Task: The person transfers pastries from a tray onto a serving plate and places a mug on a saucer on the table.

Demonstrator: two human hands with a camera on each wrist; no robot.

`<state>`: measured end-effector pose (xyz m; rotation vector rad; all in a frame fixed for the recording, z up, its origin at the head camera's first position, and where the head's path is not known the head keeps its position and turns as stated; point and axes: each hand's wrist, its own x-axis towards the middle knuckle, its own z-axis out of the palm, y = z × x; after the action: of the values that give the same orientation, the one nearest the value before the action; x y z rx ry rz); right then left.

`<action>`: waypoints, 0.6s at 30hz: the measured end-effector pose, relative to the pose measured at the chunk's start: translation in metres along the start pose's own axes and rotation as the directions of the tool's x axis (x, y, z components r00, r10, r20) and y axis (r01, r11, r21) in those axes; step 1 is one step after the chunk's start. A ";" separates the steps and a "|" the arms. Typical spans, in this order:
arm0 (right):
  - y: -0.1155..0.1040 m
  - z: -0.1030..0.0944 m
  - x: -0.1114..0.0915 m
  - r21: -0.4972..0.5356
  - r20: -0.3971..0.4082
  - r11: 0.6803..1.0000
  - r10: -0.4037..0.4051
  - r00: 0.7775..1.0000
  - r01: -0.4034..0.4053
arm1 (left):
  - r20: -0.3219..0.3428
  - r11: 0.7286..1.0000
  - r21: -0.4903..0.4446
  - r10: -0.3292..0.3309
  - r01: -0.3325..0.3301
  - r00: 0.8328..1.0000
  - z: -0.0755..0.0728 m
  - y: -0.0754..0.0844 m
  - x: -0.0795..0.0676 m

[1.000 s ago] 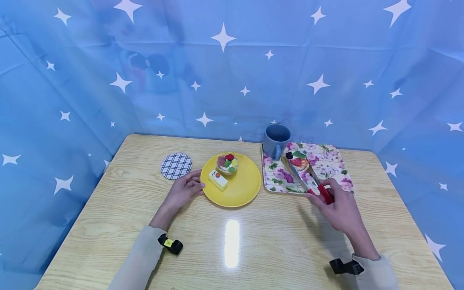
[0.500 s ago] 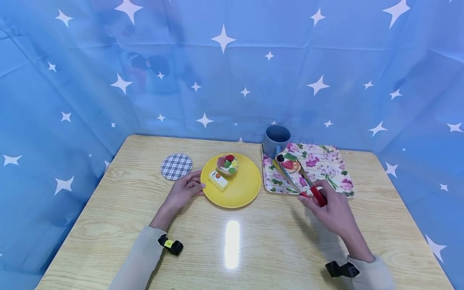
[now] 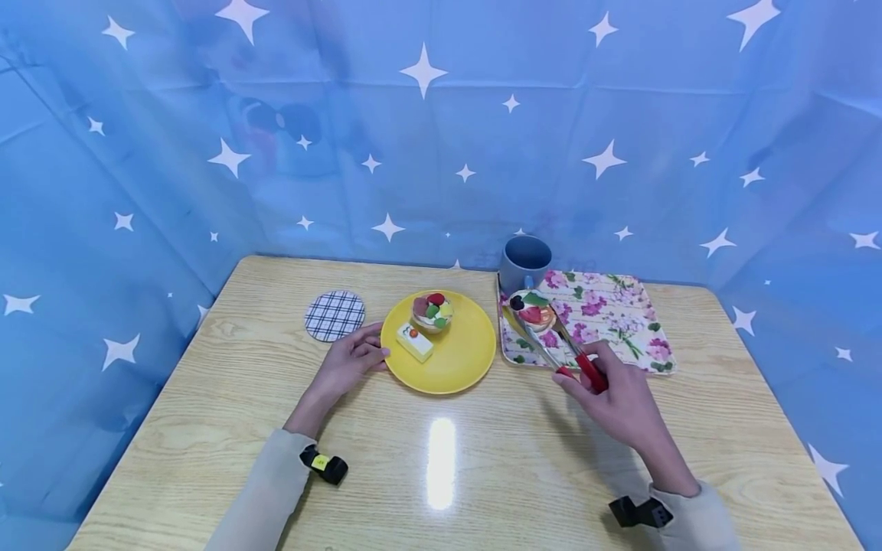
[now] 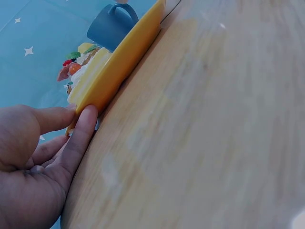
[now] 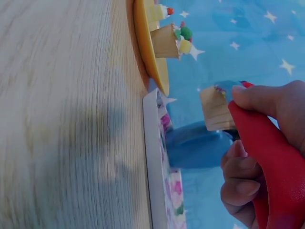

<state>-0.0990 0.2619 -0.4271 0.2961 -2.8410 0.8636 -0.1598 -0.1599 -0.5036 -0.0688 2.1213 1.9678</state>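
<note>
Pinching the left rim of the yellow plate (image 3: 462, 360), the left hand (image 3: 354, 360) had its thumb over the edge and fingers beneath. On the plate, toward the back, sat a fruit-topped dessert cup (image 3: 432, 312); a cake slice (image 3: 415, 343) lay in front of it, at the plate's left side. Right of the plate, the right hand (image 3: 613, 398) had its fingers curled round the red-handled tongs (image 5: 274, 148), whose ends grasped a fruit tart (image 3: 534, 315), raised over the floral tray (image 3: 620, 321) just right of the plate. Behind the plate and to its right stood a blue mug (image 3: 525, 265), at the tray's corner. Left of the plate and slightly back, a checked coaster (image 3: 334, 315) lay on the wooden table (image 3: 344, 505).
</note>
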 end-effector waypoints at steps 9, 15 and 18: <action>-0.008 0.008 0.001 0.016 0.007 1.000 -0.020 1.000 0.020 | -0.008 1.000 0.000 -0.006 0.006 1.000 0.000 0.000 0.000; -0.011 0.016 0.001 0.019 0.019 0.999 -0.036 0.999 0.036 | -0.006 1.000 0.004 -0.005 0.006 1.000 0.001 0.000 0.001; -0.014 0.019 0.001 0.016 0.038 0.999 -0.036 0.999 0.036 | -0.007 1.000 0.008 -0.005 0.005 1.000 0.001 -0.001 0.001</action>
<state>-0.0980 0.2401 -0.4348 0.3685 -2.8562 0.8822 -0.1605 -0.1587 -0.5043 -0.0799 2.1315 1.9582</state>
